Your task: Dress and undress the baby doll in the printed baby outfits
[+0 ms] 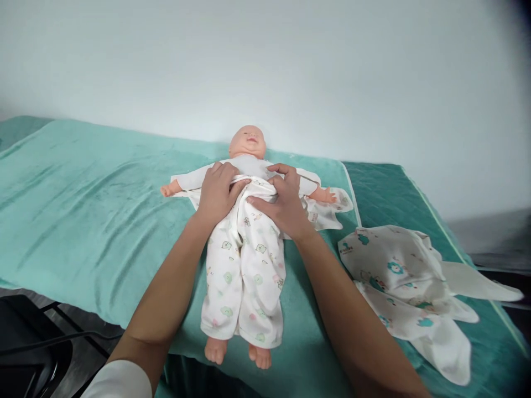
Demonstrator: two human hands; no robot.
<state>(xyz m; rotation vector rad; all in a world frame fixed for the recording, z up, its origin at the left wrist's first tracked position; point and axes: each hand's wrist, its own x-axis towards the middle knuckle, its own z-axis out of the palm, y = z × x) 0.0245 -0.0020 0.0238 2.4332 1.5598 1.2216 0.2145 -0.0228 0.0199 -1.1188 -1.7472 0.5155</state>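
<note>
A baby doll [249, 142] lies on its back, head toward the wall and arms spread. It wears a white long-sleeved top [249, 165] and white printed pants [249, 249] that reach its ankles; both bare feet show. My left hand [219, 190] grips one side of the pants' waistband, the thumb over the cloth. On the other side, my right hand [285, 202] is closed on the bunched waistband, thumb and fingers around the fabric. Part of another printed cloth garment [332, 213] is spread beneath the doll's arm on the right.
A light green blanket [103, 210] covers the bed, with a darker green cover [381, 193] at the right. Crumpled white printed clothes [402, 276] lie at the right edge. A black chair [35, 342] stands at the lower left. Behind the bed rises a pale wall [265, 66].
</note>
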